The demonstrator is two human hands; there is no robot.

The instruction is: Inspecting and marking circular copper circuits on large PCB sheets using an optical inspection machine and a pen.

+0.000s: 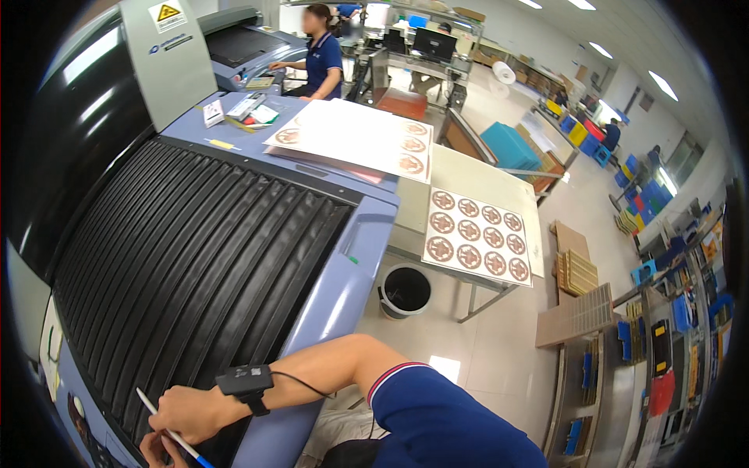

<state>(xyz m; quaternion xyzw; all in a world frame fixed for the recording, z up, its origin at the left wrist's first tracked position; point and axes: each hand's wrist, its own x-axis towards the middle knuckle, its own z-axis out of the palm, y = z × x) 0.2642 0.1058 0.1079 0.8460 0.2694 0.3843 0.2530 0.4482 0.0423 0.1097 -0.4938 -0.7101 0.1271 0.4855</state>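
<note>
My right hand (189,415) is closed around a slim white pen-like stick (147,401) with a blue end. One end of the stick points up and left over the pleated black bellows cover (195,257) of a large blue-grey machine (331,292). Just below, at the lower edge, my left hand (160,451) shows in part, its fingers curled close against the stick. Whatever those fingers pinch is hidden. A black device (245,381) with a cable is strapped to my right wrist.
White sheets with round brown prints (351,136) lie on the machine's far end, and another printed sheet (477,234) is on the side table. A black bin (406,290) stands on the floor. A co-worker (322,58) sits beyond. Shelves (585,390) line the right.
</note>
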